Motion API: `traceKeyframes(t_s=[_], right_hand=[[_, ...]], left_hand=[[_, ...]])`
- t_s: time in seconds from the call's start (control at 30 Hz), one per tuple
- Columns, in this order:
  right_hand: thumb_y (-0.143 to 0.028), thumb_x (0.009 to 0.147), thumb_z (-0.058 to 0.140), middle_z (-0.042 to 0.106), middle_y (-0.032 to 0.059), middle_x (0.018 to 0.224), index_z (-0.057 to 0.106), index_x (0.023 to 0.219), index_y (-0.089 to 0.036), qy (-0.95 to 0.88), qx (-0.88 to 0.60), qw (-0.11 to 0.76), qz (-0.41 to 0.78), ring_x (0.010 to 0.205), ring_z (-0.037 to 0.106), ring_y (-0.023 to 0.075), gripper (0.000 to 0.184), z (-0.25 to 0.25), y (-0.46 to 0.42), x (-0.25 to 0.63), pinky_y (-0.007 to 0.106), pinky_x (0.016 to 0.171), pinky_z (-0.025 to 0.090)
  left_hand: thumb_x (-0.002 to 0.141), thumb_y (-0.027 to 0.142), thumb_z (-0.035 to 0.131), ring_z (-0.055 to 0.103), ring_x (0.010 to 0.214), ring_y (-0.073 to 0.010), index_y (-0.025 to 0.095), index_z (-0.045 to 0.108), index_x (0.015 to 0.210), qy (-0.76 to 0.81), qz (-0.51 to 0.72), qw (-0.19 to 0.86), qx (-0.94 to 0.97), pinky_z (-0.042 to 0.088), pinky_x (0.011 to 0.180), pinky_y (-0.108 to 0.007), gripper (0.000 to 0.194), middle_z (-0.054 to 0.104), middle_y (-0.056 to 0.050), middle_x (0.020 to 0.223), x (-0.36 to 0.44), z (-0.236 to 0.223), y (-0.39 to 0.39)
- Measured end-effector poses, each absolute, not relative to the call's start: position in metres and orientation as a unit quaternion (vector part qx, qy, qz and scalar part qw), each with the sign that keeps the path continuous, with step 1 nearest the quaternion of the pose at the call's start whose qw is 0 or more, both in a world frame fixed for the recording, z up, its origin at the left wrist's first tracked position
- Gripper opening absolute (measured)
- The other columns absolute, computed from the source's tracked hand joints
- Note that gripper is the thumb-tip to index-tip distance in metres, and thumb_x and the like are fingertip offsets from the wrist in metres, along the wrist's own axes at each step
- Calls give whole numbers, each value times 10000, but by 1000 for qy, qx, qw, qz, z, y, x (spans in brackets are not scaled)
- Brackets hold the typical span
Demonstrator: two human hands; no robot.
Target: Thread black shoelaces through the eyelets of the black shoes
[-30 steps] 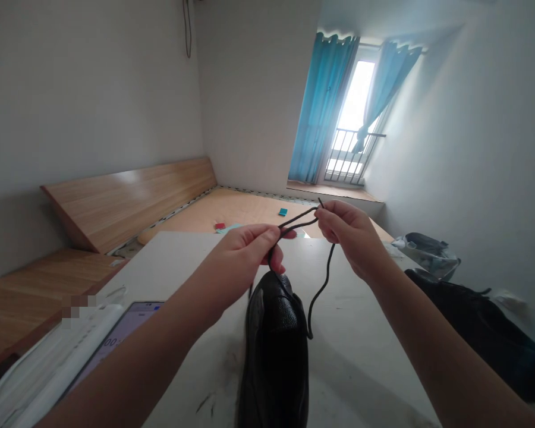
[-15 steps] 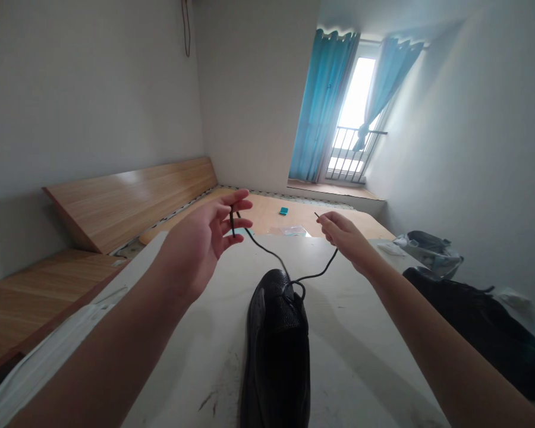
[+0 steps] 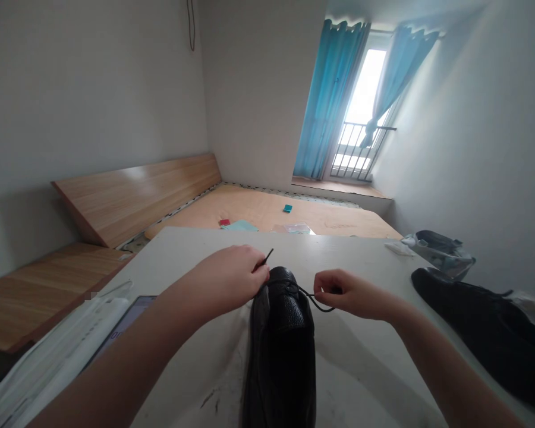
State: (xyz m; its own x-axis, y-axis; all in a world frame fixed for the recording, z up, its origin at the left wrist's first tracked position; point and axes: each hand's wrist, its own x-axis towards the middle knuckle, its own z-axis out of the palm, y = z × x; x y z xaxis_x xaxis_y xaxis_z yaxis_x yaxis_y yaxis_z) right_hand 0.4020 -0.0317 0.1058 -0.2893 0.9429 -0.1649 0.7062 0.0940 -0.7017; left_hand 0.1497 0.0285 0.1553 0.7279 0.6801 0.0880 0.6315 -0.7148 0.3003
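Observation:
A black pebbled-leather shoe (image 3: pixel 280 339) stands on the white tabletop (image 3: pixel 352 261) with its toe towards me, and a thin black lace (image 3: pixel 314 300) is threaded through its top. My left hand (image 3: pixel 227 276) is beside the shoe's top, pinching a lace end with its tip (image 3: pixel 264 258) sticking up. My right hand (image 3: pixel 350 294) is to the right of the shoe, its fingers closed on the other lace strand, which runs in a short curve to the eyelets.
A second black shoe (image 3: pixel 481 333) lies at the table's right, behind it a grey plastic bag (image 3: pixel 441 252). A tablet (image 3: pixel 129 318) and white cloth (image 3: pixel 49 362) lie at the left, under my left forearm. Beyond the table's far edge is a wooden bed base (image 3: pixel 267 211).
Both hands have come down from above the shoe to its top, and the lace now runs short and close to the eyelets. The view has tilted slightly.

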Motion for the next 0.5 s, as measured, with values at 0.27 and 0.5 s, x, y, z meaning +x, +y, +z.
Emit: traceKeyframes(t_s=[0.27,0.5], right_hand=[[-388,842,554,393,-53,598,535,735,-163,-705,-555,172,406,551,338,91,250,86,-25,399,233,497,274],[-375,796,621,547,10,750,595,721,-163,-698,-563,220,385,693,482,135,226,78,-20,393,283,667,402]], left_hand=[[932,180,293,566,886,-258,135,646,890,367,35,5,929,417,737,-361,358,645,-131,937,157,153,22],[922,248,338,640,793,-213,183,675,806,434,34,59,898,398,616,-294,362,714,-68,875,158,164,20]])
